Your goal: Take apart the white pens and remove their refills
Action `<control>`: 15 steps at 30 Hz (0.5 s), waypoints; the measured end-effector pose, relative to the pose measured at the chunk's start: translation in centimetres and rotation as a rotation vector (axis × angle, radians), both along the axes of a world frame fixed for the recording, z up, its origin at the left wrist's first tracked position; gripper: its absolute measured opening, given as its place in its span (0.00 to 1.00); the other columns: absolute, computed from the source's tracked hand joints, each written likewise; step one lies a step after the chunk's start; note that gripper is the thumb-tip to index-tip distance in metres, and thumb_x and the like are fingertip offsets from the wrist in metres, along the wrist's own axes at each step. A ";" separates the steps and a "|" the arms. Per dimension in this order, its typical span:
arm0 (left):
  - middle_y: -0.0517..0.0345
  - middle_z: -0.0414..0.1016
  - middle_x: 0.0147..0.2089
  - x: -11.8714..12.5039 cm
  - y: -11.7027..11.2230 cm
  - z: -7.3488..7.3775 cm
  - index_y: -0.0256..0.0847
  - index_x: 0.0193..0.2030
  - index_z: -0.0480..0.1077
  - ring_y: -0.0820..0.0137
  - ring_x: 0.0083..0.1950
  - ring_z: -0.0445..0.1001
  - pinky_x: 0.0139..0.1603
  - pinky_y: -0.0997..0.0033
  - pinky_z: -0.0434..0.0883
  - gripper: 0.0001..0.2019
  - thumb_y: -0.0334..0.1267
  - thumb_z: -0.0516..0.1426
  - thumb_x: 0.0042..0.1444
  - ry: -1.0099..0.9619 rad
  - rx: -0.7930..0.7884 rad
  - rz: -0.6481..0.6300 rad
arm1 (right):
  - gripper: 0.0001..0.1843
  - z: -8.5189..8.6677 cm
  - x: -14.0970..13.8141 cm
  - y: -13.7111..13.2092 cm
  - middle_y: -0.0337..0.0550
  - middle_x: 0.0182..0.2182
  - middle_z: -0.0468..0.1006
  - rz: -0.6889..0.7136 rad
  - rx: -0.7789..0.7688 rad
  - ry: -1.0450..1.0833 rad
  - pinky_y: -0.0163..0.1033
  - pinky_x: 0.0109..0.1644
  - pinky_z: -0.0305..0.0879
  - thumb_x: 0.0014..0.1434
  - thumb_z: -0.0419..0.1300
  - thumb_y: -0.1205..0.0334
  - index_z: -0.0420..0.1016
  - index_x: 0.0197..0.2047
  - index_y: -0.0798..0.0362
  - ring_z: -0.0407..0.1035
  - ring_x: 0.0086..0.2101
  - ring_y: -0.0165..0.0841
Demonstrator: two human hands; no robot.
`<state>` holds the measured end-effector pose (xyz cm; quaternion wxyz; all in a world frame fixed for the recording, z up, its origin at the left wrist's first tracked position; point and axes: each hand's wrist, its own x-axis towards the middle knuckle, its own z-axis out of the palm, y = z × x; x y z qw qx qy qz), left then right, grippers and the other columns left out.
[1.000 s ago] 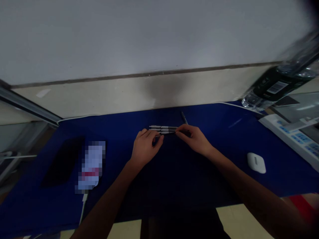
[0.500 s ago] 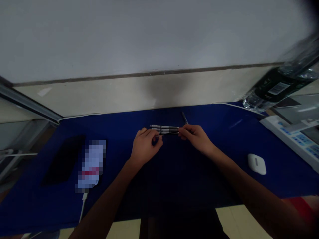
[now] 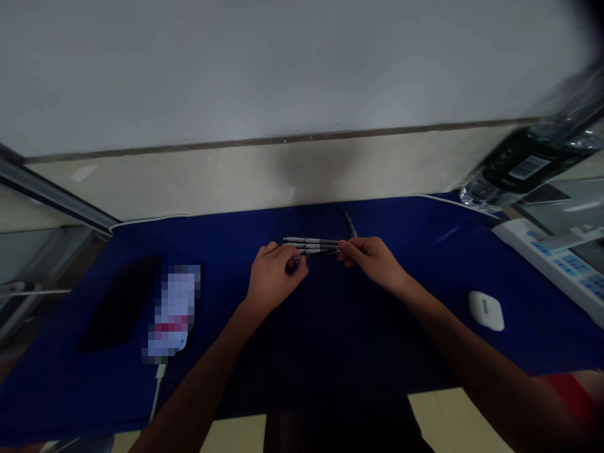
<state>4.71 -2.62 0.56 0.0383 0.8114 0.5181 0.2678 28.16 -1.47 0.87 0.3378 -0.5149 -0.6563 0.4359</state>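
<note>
Dark blue desk (image 3: 70,390) is stretching beneath both forearms. The left grip (image 3: 274,277) is curling, pinching the left ends of three pens (image 3: 311,245), while the right grip (image 3: 372,264) is pinching their right ends. The pens are lying side by side, long axes running crosswise. A fourth pen (image 3: 350,224) is pointing toward the wall (image 3: 283,170).

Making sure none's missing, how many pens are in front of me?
4. The top pen, middle pen and bottom pen lie side by side between the left hand and right hand; a dark pen lies just beyond the right hand. The hands could hide more.
</note>
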 end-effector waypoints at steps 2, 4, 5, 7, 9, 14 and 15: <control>0.61 0.71 0.26 0.0 0.0 0.0 0.41 0.29 0.67 0.67 0.33 0.66 0.40 0.64 0.62 0.08 0.38 0.55 0.59 0.008 0.000 0.000 | 0.19 0.0 0.0 0.0 0.42 0.25 0.76 0.014 0.018 -0.007 0.37 0.30 0.61 0.62 0.56 0.47 0.79 0.32 0.53 0.68 0.26 0.31; 0.61 0.71 0.26 0.0 0.0 0.0 0.41 0.29 0.67 0.67 0.33 0.66 0.40 0.64 0.62 0.08 0.38 0.54 0.59 0.005 0.004 0.004 | 0.15 0.0 0.0 0.1 0.41 0.27 0.77 0.023 0.032 -0.004 0.36 0.30 0.60 0.59 0.60 0.49 0.79 0.35 0.52 0.67 0.26 0.31; 0.61 0.71 0.26 0.0 0.0 0.0 0.41 0.29 0.67 0.67 0.33 0.66 0.40 0.64 0.62 0.08 0.38 0.54 0.59 0.004 0.006 0.008 | 0.14 0.0 0.0 0.1 0.41 0.27 0.77 0.022 0.033 -0.005 0.36 0.29 0.60 0.58 0.61 0.50 0.79 0.36 0.52 0.67 0.26 0.30; 0.61 0.71 0.26 0.0 0.0 0.0 0.41 0.29 0.67 0.67 0.33 0.66 0.40 0.64 0.62 0.08 0.38 0.54 0.59 0.009 0.008 0.008 | 0.14 0.2 0.0 0.1 0.41 0.27 0.77 0.018 0.027 -0.024 0.36 0.29 0.59 0.58 0.61 0.50 0.79 0.36 0.52 0.67 0.25 0.30; 0.61 0.71 0.26 0.0 0.0 0.0 0.42 0.28 0.66 0.66 0.33 0.66 0.40 0.64 0.62 0.09 0.38 0.54 0.59 0.020 0.007 0.003 | 0.17 0.3 0.1 0.1 0.41 0.25 0.77 0.020 0.004 -0.039 0.36 0.29 0.60 0.61 0.58 0.48 0.79 0.33 0.53 0.67 0.25 0.30; 0.60 0.71 0.26 -0.1 0.0 -0.2 0.42 0.28 0.66 0.66 0.33 0.66 0.40 0.64 0.62 0.08 0.37 0.54 0.58 0.024 0.022 -0.002 | 0.19 0.2 0.1 0.1 0.42 0.24 0.76 0.045 0.004 -0.047 0.36 0.29 0.60 0.62 0.56 0.47 0.78 0.30 0.53 0.68 0.25 0.31; 0.60 0.72 0.26 -0.1 0.1 -0.2 0.42 0.28 0.67 0.66 0.33 0.66 0.40 0.63 0.62 0.08 0.37 0.54 0.58 0.023 0.025 -0.002 | 0.18 0.2 0.1 0.1 0.41 0.25 0.76 0.042 0.019 -0.049 0.36 0.29 0.59 0.61 0.57 0.48 0.78 0.31 0.52 0.67 0.25 0.31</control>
